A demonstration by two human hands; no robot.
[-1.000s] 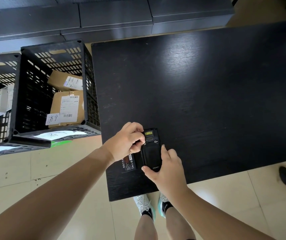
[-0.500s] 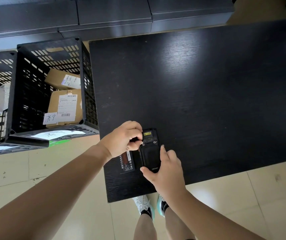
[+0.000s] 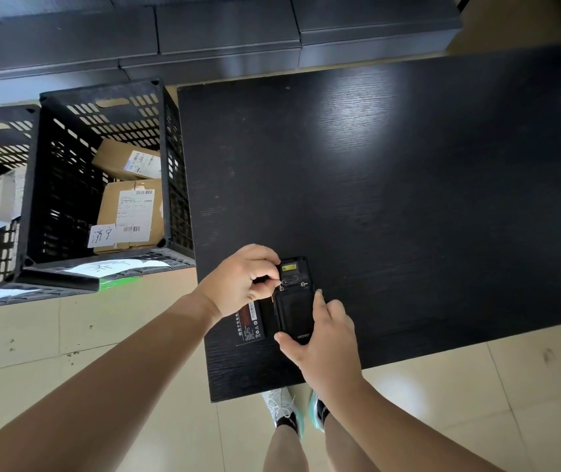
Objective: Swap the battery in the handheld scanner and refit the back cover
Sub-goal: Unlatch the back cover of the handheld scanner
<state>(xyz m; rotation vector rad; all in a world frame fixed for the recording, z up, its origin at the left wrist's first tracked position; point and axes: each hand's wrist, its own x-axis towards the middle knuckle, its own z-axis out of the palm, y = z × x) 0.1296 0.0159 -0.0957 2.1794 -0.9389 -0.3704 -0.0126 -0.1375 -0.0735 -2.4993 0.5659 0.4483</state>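
Left fingers [image 3: 267, 279] pinched on a small latch or screw [image 3: 281, 287] at the upper left corner of the scanner's back cover [image 3: 294, 310]; which it is, too small to tell, but the pinch reads as turning a lock. Left hand [image 3: 241, 281] curled, wrist just left of the scanner [image 3: 295, 298]. Right hand [image 3: 323, 332] grasps the scanner's near end, thumb on its left edge, fingers on the right edge, likely clamping it flat so it won't spin under the twist. Scanner lies face down on the table [image 3: 408, 199], near the table's front left corner, cover seated on it. A loose battery [image 3: 251, 321] lies label up just left of the scanner, partly under the left hand; probably the swapped-out one, parked in reach. Second latch [image 3: 303, 284] at the cover's upper right, untouched. Judged step: locking the cover, close to done. Crate [image 3: 170, 172] with parcels [image 3: 129, 199] stands on the floor, left of the table.
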